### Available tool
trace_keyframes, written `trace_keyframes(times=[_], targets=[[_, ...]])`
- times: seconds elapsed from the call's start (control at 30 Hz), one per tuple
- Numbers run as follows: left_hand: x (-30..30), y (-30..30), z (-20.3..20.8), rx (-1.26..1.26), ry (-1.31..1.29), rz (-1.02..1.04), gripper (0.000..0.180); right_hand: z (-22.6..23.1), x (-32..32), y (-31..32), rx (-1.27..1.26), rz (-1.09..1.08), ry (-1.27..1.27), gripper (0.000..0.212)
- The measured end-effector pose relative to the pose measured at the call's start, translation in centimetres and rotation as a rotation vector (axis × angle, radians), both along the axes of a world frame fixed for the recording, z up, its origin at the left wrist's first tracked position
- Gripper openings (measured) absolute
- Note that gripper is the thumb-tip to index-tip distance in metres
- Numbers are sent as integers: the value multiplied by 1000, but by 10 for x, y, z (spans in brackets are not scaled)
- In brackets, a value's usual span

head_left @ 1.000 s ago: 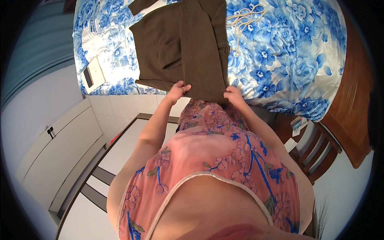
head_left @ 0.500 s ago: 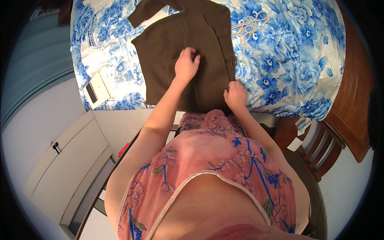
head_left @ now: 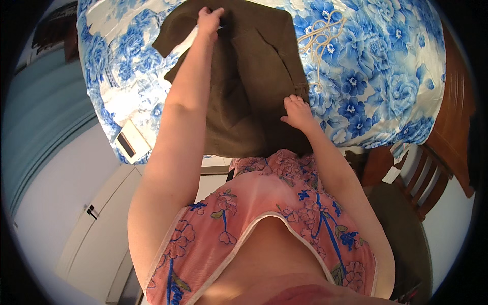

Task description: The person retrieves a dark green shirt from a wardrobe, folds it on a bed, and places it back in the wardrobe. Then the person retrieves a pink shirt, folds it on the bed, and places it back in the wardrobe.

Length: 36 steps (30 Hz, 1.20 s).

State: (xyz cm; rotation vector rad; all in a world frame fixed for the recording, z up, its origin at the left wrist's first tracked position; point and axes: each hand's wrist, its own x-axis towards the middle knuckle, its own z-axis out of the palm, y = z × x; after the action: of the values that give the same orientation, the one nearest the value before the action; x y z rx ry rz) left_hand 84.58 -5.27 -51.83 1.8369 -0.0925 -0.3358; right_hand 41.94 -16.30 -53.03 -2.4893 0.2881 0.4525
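Note:
A dark brown coat [head_left: 267,81] lies spread over the blue-and-white floral bedcover, its lower end toward me. My left hand [head_left: 209,23] reaches far up to its top, by the sleeve [head_left: 170,38], with fingers bent onto the cloth and closed on it. Deep creases run down the coat's middle. At the right side of the coat, my right hand [head_left: 298,112] rests on the fabric just below a small loop, fingers laid on it and thumb apart. My left forearm covers part of the coat's left edge.
A cream cord [head_left: 321,38] lies loosely coiled right of the coat on the floral bedcover [head_left: 384,76]. At the left edge sits a white box with a dark strip [head_left: 133,141]. A wooden chair [head_left: 429,188] stands at right, white cabinets [head_left: 96,239] at lower left.
My left hand has gone from the coat's middle up to its top near the sleeve. My right hand has shifted slightly inward and up along the side. The coat is more creased.

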Motion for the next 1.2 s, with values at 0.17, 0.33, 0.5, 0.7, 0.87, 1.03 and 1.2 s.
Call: trace_keyframes(times=[0.17, 0.33, 0.5, 0.7, 0.87, 1.03, 1.2], targets=[[53, -26, 8, -458, 525, 213, 48, 1, 14, -3, -11, 38, 157, 57], [32, -53, 87, -770, 563, 53, 35, 4, 17, -6, -32, 54, 237, 60], [-91, -13, 131, -309, 23, -313, 46, 6, 13, -7, -16, 62, 219, 58], [-221, 82, 60, 516, -894, -1051, 60, -13, -10, -15, 144, 7, 47, 45], [-257, 111, 27, 753, -711, -998, 74, -44, -34, -18, 469, -301, -74, 35], [-260, 95, 6, 552, -566, -455, 53, -24, -58, -12, 888, -800, 37, 46], [-229, 55, -25, 52, -69, -71, 65, -1, -68, 11, 850, -771, 60, 52]])
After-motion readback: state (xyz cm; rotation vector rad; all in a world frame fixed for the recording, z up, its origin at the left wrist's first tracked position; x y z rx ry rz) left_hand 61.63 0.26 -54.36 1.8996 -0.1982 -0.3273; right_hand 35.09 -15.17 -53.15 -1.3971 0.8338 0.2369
